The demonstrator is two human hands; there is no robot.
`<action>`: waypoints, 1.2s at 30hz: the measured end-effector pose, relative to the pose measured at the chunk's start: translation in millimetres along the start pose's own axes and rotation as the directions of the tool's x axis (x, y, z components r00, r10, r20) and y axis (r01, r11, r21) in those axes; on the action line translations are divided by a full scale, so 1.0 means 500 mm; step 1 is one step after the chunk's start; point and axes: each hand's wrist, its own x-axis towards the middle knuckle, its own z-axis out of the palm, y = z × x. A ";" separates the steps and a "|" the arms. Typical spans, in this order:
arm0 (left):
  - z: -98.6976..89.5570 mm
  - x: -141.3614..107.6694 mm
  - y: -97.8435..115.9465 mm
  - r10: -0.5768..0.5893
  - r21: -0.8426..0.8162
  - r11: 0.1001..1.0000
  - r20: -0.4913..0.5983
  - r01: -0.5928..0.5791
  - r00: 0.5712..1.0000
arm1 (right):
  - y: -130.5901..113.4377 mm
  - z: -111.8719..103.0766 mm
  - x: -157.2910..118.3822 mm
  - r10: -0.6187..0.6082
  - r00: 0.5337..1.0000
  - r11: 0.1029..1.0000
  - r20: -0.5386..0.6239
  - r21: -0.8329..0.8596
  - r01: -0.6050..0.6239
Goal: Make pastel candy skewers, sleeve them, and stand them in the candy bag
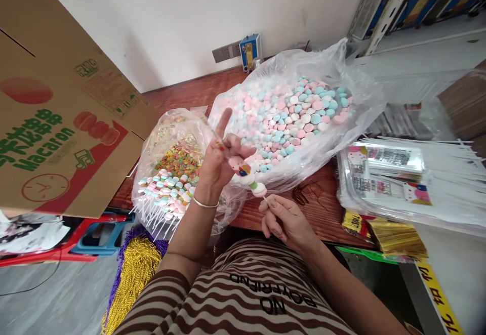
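Note:
A candy skewer [259, 189] with pink, white and green pieces, partly under a clear printed wrapper, slants between my two hands. My right hand [283, 221] pinches its white stick at the lower end. At the wrapped upper end is my left hand [222, 160], index finger stretched out and the other fingers bent round the wrapper. Behind them lies a big clear bag [334, 142] of pink, white and blue candies [296, 117]. Left of my left forearm, a clear bag [142, 160] holds small colourful candies [180, 162] and finished skewers [165, 191] with white sticks.
A large cardboard box [76, 137] stands at the left. On the right, a clear tray [345, 188] holds printed wrappers and white sticks, with gold twist ties [397, 239] by its front edge. Near the wall sits a small blue box [250, 51]. Gold tassels [132, 284] hang at lower left.

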 end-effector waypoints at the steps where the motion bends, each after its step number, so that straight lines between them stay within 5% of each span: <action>1: 0.004 0.000 -0.002 -0.036 -0.020 0.999 -0.024 0.035 0.999 | -0.005 0.005 -0.003 0.028 0.999 0.999 0.033 0.045 -0.029; 4: 0.011 -0.003 -0.020 -0.091 -0.103 0.991 -0.085 0.082 0.992 | -0.015 0.017 -0.011 0.086 0.989 0.981 0.124 0.160 -0.106; 7: 0.018 -0.005 -0.039 -0.130 -0.222 0.970 -0.119 0.101 0.984 | -0.016 0.021 -0.021 0.025 0.995 0.991 0.092 0.132 -0.037; 10: 0.025 -0.008 -0.047 -0.215 -0.301 0.940 -0.150 0.162 0.965 | -0.016 0.005 -0.030 -0.214 0.976 0.933 -0.051 -0.306 0.189; 11: 0.026 -0.009 -0.049 -0.238 -0.311 0.933 -0.165 0.178 0.957 | -0.017 -0.005 -0.031 -0.344 0.937 0.804 -0.055 -0.533 0.263; 13: 0.026 -0.011 -0.054 -0.263 -0.312 0.930 -0.195 0.195 0.945 | -0.019 -0.026 -0.031 -0.574 0.814 0.347 0.087 -0.875 0.338; 15: 0.024 -0.014 -0.062 -0.261 -0.291 0.938 -0.224 0.191 0.939 | -0.020 -0.042 -0.028 -0.650 0.699 -0.079 0.296 -0.942 0.326; 17: 0.021 -0.017 -0.072 -0.248 -0.250 0.950 -0.246 0.186 0.937 | -0.020 -0.046 -0.025 -0.651 0.667 -0.206 0.362 -0.930 0.303; 19: 0.019 -0.019 -0.083 -0.236 -0.213 0.959 -0.237 0.187 0.942 | -0.021 -0.035 -0.026 -0.647 0.724 -0.003 0.241 -0.950 0.314; 21: 0.017 -0.021 -0.092 -0.231 -0.205 0.960 -0.189 0.192 0.954 | -0.026 -0.017 -0.029 -0.529 0.848 0.467 0.012 -0.830 0.304; 23: 0.014 -0.023 -0.099 -0.233 -0.226 0.953 -0.128 0.200 0.964 | -0.033 0.001 -0.033 -0.268 0.956 0.874 -0.117 -0.447 0.191; 25: 0.011 -0.025 -0.103 -0.249 -0.250 0.943 -0.088 0.220 0.965 | -0.040 0.010 -0.035 -0.078 0.992 0.996 -0.097 -0.058 0.072; 27: 0.007 -0.026 -0.106 -0.276 -0.261 0.933 -0.073 0.249 0.958 | -0.043 0.011 -0.035 -0.022 0.999 0.992 -0.050 0.122 0.027; 29: 0.004 -0.027 -0.107 -0.293 -0.260 0.928 -0.068 0.267 0.954 | -0.042 0.006 -0.034 -0.021 0.999 0.995 -0.036 0.095 0.024; 32: 0.000 -0.026 -0.105 -0.274 -0.185 0.948 -0.067 0.258 0.959 | -0.034 -0.008 -0.031 -0.134 0.985 0.932 -0.106 -0.352 0.089; 34: -0.003 -0.024 -0.105 -0.244 -0.094 0.967 -0.089 0.235 0.966 | -0.029 -0.020 -0.029 -0.387 0.914 0.641 -0.121 -0.748 0.172; 36: -0.007 -0.022 -0.108 -0.223 -0.048 0.975 -0.119 0.219 0.967 | -0.022 -0.033 -0.026 -0.632 0.775 0.219 0.001 -0.959 0.180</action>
